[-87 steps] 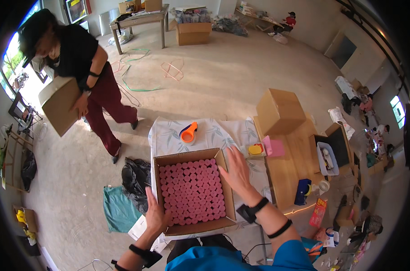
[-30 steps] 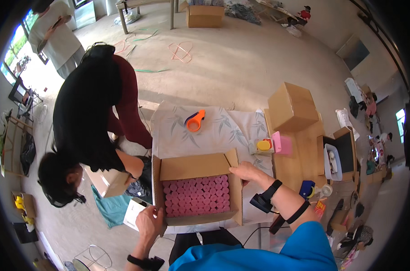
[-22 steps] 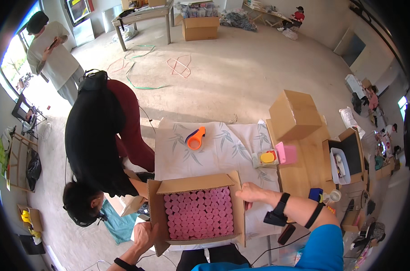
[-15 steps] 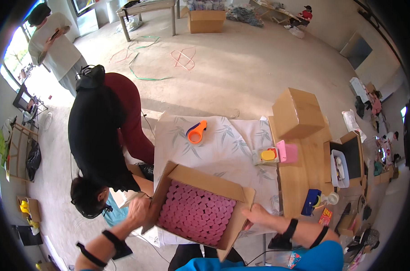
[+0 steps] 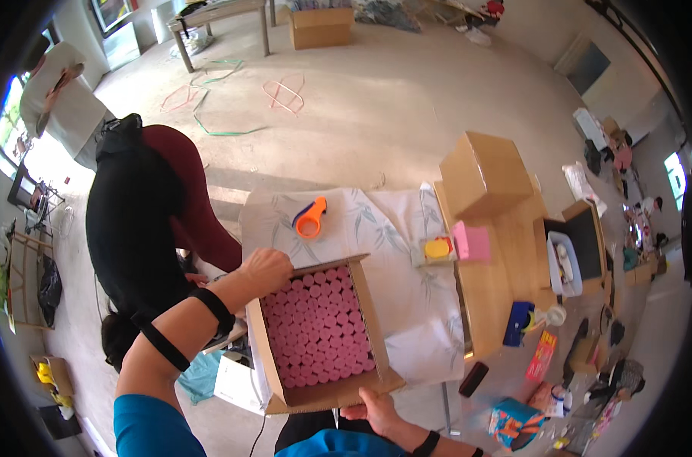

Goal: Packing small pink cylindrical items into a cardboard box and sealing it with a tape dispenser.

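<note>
Since half a second ago the cardboard box [image 5: 315, 335] has swung round and come level, its long side now running away from the person, and both hands have shifted along its edges. Left grip [image 5: 266, 268] is clamped on the far left corner of the box, fingers curled over the rim where a flap stands up. Right grip [image 5: 373, 407] is closed on the near bottom edge, thumb on top of the cardboard and fingers hidden beneath. Between the two grips the box is open and packed with upright pink tubes [image 5: 315, 327] in close rows. It sits partly over the near edge of the counter [image 5: 392, 228], which is covered with a pale leaf-patterned cloth.

Beyond the left grip, on the cloth, lies an orange tape dispenser [image 5: 309, 218]. Farther right of it sits a yellow disc in a small tray [image 5: 436, 249] just beside a pink block [image 5: 472, 242], and past those a closed brown carton [image 5: 487, 174] stands on a wooden bench. To the left of the left grip another person in a black top [image 5: 129, 228] is bent low over the floor, close to the counter's edge. A white sheet [image 5: 235, 377] hangs below the box on its left side
</note>
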Demonstrator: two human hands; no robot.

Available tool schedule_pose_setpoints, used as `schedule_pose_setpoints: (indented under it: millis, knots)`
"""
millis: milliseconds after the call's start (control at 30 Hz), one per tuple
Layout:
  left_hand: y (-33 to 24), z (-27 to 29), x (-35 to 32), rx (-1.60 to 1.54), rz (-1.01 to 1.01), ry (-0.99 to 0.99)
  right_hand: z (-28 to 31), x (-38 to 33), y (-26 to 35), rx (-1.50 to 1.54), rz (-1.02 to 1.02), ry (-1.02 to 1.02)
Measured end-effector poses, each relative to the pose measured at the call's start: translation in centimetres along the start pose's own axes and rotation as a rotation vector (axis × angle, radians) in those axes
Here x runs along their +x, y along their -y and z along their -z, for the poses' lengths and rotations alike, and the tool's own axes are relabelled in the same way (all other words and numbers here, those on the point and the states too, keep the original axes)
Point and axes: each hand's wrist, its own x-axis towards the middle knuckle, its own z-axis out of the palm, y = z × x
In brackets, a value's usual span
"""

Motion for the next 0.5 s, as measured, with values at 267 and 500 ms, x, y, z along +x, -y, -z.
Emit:
schedule_pose_setpoints:
  millis: [267, 500]
  knots:
    - [-3.6, 1.7, -9.0, -0.406, 0.333, -0.855, 4.6, -5.7, 9.8, -0.547, 0.108, 0.487]
    - [-10.9, -9.0, -15.9, -0.439, 0.197, -0.386, 5.0, 3.7, 15.5, -1.660, 1.121, 0.091]
